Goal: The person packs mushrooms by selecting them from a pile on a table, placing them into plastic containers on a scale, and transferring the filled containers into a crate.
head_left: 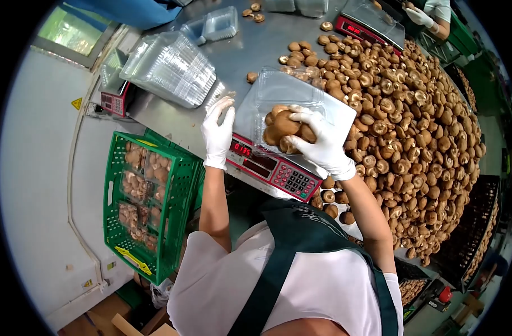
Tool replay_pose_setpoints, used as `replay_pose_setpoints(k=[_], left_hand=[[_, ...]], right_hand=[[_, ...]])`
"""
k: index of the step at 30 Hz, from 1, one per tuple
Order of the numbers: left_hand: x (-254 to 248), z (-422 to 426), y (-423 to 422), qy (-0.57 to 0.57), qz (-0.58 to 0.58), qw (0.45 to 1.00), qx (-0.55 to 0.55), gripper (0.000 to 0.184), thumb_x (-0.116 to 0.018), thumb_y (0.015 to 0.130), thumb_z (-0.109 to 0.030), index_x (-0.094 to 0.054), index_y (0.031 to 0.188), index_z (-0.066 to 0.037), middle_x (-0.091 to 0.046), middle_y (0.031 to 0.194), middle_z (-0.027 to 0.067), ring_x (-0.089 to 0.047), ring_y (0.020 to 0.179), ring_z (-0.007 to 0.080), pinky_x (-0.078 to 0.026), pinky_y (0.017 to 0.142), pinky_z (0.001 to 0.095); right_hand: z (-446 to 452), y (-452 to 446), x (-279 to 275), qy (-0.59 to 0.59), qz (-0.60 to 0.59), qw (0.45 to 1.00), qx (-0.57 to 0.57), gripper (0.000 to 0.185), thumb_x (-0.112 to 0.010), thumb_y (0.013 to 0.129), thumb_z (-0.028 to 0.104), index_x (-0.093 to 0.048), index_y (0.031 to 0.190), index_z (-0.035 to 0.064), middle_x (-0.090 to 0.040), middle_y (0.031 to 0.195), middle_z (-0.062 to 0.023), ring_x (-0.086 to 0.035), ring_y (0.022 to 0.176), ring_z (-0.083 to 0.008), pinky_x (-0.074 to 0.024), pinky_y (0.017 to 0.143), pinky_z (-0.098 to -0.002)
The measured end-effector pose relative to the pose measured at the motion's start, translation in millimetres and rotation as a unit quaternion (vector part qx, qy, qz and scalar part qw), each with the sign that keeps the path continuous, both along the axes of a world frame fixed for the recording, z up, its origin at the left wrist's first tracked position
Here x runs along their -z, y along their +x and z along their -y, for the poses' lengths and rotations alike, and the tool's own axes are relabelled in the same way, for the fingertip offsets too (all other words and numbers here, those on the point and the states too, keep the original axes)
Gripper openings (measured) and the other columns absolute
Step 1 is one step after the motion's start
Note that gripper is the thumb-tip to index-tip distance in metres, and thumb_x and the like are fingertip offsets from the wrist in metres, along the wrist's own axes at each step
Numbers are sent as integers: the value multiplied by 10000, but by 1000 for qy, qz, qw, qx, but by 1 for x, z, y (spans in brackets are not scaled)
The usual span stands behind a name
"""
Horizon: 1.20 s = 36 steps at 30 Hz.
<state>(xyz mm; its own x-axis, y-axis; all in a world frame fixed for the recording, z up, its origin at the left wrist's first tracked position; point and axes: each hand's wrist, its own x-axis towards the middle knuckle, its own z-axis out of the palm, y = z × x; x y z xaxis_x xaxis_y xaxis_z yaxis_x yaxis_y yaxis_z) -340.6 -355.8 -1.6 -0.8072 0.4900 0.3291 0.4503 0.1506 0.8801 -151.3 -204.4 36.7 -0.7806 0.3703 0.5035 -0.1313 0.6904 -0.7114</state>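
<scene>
On the metal plate of a red scale (275, 172), whose display shows red digits, stands a clear plastic tray (261, 96) with several brown mushrooms (279, 122) in its lower part. My right hand (319, 140), in a white glove, has its fingers curled over mushrooms in that tray. To the left of the tray, my left hand (218, 131), also gloved, is raised with its fingers apart and nothing between them.
A large heap of mushrooms (401, 129) covers the table's right side. Stacked clear trays (175, 67) stand at the left, beside another scale (115, 102). A green crate (111, 193) holds packed trays. A co-worker's gloved hand (418, 17) is at top right.
</scene>
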Motion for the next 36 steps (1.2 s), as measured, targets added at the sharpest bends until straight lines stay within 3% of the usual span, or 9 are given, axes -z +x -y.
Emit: replay_pose_setpoints(k=[3, 6, 10, 14, 18, 20, 24, 27, 36], left_hand=[[7, 3, -1, 8, 34, 999, -3, 173, -601, 824, -14, -655, 987, 10, -636, 1068, 111, -594, 1020, 205, -454, 909, 302], [11, 3, 2, 25, 60, 998, 16, 173, -597, 826, -3, -651, 989, 18, -626, 1079, 115, -596, 1016, 202, -472, 885, 292], [19, 2, -3, 62, 127, 989, 33, 188, -574, 867, -13, -629, 1040, 36, -611, 1096, 85, -573, 1003, 148, -456, 868, 250], [24, -6, -11, 60, 144, 987, 36, 210, -587, 854, -17, -631, 1055, 26, -616, 1085, 106, -590, 983, 152, -478, 854, 267], [18, -20, -7, 74, 188, 978, 56, 244, -599, 853, -36, -622, 1090, 14, -617, 1079, 91, -588, 971, 148, -464, 861, 259], [20, -27, -5, 49, 194, 978, 60, 260, -605, 851, -47, -615, 1104, 12, -617, 1078, 92, -588, 964, 149, -464, 858, 262], [25, -35, -6, 14, 197, 978, 70, 306, -615, 848, -74, -594, 1142, 8, -616, 1073, 96, -584, 955, 152, -463, 855, 271], [25, -30, -10, 24, 212, 974, 72, 322, -613, 851, -79, -584, 1160, 8, -614, 1093, 101, -577, 982, 159, -456, 865, 270], [-4, -56, -34, 19, 345, 936, 69, 449, -616, 859, -104, -486, 1272, 14, -544, 1239, 141, -538, 1102, 189, -419, 944, 270]], right_hand=[[7, -17, 4, 238, 121, 964, -5, 352, -708, 698, 194, -614, 1013, 66, -598, 1098, -77, -573, 863, -237, -514, 698, -335], [3, -13, 2, 257, 139, 956, -10, 363, -716, 694, 217, -626, 1015, 73, -589, 1095, -68, -568, 864, -237, -513, 691, -322], [-15, 5, -8, 121, 91, 988, 40, 353, -730, 731, 209, -644, 1037, 55, -622, 1104, -125, -593, 924, -272, -492, 815, -337], [-31, 12, -12, -217, 104, 958, 158, 236, -674, 810, 115, -640, 1015, 3, -646, 1027, -143, -646, 868, -221, -504, 788, -301], [-32, -8, -7, -30, -17, 988, 152, 274, -611, 855, 129, -591, 1098, 5, -626, 1087, -178, -650, 824, -233, -510, 771, -315], [-27, -20, 6, 118, 63, 984, 118, 411, -558, 886, 271, -520, 1202, 10, -510, 1256, -221, -502, 1150, -335, -393, 981, -408], [-33, -24, 41, 313, 254, 911, 82, 541, -436, 927, 399, -429, 1318, 24, -465, 1299, -239, -419, 1237, -367, -306, 1053, -432], [-43, -6, 25, -20, 148, 984, 97, 593, -432, 937, 421, -365, 1371, 23, -420, 1365, -215, -350, 1301, -360, -246, 1097, -427], [-64, 71, -8, -247, 68, 943, 213, 464, -483, 955, 241, -410, 1354, 16, -490, 1320, -183, -469, 1227, -245, -374, 1020, -335]])
